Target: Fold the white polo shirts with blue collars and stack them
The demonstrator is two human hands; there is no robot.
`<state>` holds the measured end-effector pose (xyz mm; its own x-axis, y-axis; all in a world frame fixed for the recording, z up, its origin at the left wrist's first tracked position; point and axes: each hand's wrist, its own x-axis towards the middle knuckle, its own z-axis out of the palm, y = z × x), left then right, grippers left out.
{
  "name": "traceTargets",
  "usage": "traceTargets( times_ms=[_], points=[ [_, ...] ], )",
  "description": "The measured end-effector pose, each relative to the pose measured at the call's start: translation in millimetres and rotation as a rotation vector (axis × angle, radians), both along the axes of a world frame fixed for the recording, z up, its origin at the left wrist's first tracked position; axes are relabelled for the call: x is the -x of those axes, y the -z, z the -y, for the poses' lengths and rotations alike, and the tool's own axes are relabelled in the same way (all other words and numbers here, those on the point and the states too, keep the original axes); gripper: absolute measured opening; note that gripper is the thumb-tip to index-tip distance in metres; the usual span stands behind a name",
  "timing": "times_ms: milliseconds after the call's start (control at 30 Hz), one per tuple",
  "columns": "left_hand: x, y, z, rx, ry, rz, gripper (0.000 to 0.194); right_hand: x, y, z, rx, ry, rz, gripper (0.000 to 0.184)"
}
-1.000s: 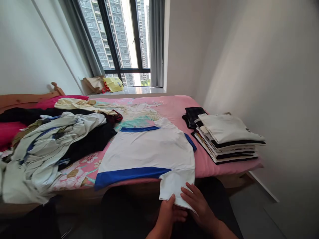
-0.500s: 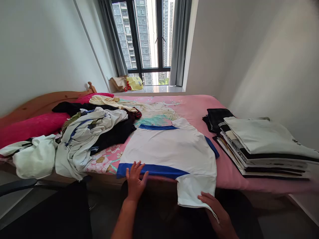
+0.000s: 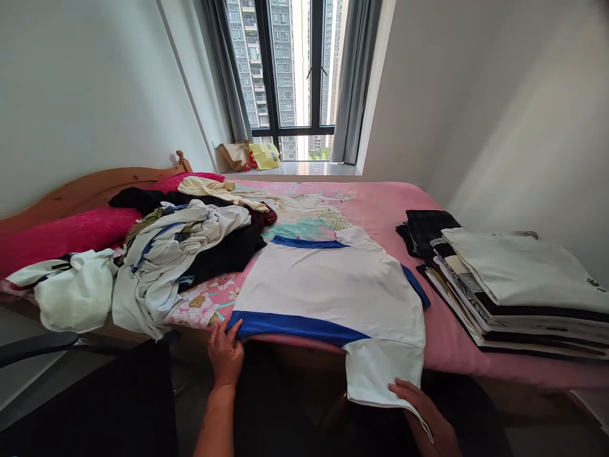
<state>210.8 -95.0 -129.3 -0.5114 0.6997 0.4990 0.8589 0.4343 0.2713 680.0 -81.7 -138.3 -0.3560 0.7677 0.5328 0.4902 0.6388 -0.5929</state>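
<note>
A white T-shirt [image 3: 323,285] with blue side bands lies spread flat and sideways on the bed, one white sleeve hanging over the front edge. My left hand [image 3: 226,355] is at the shirt's near left corner, its thumb and fingers closed around the end of the blue band. At the lower right, my right hand [image 3: 425,412] grips the cuff of the hanging sleeve, fingers on top and thumb hidden beneath the cloth.
Rumpled clothes [image 3: 176,254] lie heaped on the bed's left, by red pillows [image 3: 71,238]. Folded clothes [image 3: 523,273] are stacked at the right. A black chair [image 3: 95,393] stands at the lower left. Bags [image 3: 264,156] sit on the windowsill.
My left hand has moved left from the blue band to the shirt's near left corner and closed there. My right hand stays on the sleeve cuff. The view has shifted slightly.
</note>
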Motion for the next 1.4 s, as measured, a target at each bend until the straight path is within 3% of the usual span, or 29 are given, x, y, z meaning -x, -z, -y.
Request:
traceTargets(
  times_ms=[100, 233, 533, 633, 733, 867, 967, 1033, 1133, 1200, 1267, 1400],
  points=[
    [11.4, 4.6, 0.9, -0.121, 0.087, 0.006, 0.035, 0.3, -6.5, -3.0, 0.016, -0.004, -0.014, 0.031],
    [18.5, 5.0, -1.5, -0.206, 0.099, 0.037, 0.029, 0.0, -19.9, -10.7, 0.019, -0.012, -0.011, 0.03],
    [30.4, -18.6, -13.5, -0.251, 0.264, 0.018, 0.023, -4.0, -58.7, -38.2, -0.025, -0.026, 0.018, 0.028],
    [43.0, -25.7, -19.4, -0.242, 0.367, 0.118, 0.02, -3.7, -71.4, -50.9, -0.058, 0.001, 0.014, 0.024],
    [55.7, -35.6, -27.8, -0.213, 0.44, 0.343, 0.017, -3.7, -86.6, -69.6, -0.006, 0.022, -0.001, 0.017],
    [64.4, -60.4, -55.1, -0.12, 0.377, 0.624, 0.021, 1.9, -120.5, -121.5, 0.223, -0.001, -0.006, 0.019],
    [66.1, -81.7, -96.7, -0.046, 0.212, 0.638, 0.033, 17.6, -148.6, -188.6, 0.335, 0.078, -0.029, 0.027],
    [66.8, -89.4, -129.7, 0.024, 0.16, 0.629, 0.038, 29.8, -157.8, -239.6, 0.398, 0.181, -0.076, 0.035],
    [70.0, -85.7, -169.1, 0.187, 0.177, 0.702, 0.048, 36.4, -147.9, -299.5, 0.635, 0.261, -0.165, 0.044],
    [75.3, -76.5, -180.8, 0.285, 0.16, 0.742, 0.055, 28.3, -128.1, -314.6, 0.732, 0.328, -0.197, 0.049],
    [82.8, -67.2, -181.2, 0.326, 0.137, 0.755, 0.059, 12.0, -104.2, -308.1, 0.768, 0.375, -0.194, 0.052],
    [96.5, -56.5, -169.4, 0.348, 0.083, 0.764, 0.061, -25.3, -66.8, -262.8, 0.812, 0.36, -0.111, 0.054]
  ],
)
